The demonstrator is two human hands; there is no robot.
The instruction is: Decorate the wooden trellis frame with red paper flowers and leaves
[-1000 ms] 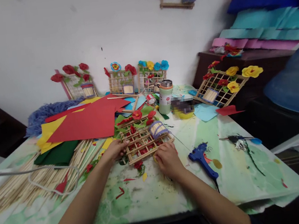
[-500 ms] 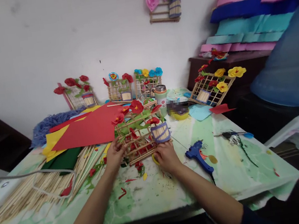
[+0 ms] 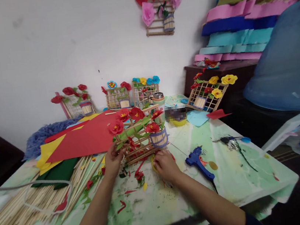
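A wooden stick lattice point(image 3: 140, 154) with red paper flowers point(image 3: 136, 113), green leaves and a small stick basket point(image 3: 159, 138) edged in purple cord is propped up at a tilt. My left hand point(image 3: 114, 161) is closed on its left edge. Just under the basket, at the lattice's lower edge, my right hand point(image 3: 166, 165) has its fingers curled together; what they hold, if anything, is hidden. Part of a yellow ring-shaped thing point(image 3: 153, 163) shows beside these fingers. A red paper flower point(image 3: 139, 175) lies on the table between my hands.
A blue glue gun point(image 3: 199, 163) lies to the right. Thin sticks point(image 3: 26, 206) and red paper sheets point(image 3: 83, 138) cover the left side. Behind stand a bottle point(image 3: 159, 103), a yellow bowl point(image 3: 178, 122) and several flowered lattices point(image 3: 206, 95). A grey cable point(image 3: 6, 187) crosses at left.
The lattice now stands more upright, with its flowers turned toward me. My right hand sits slightly lower relative to the basket. The whole view has shifted a little.
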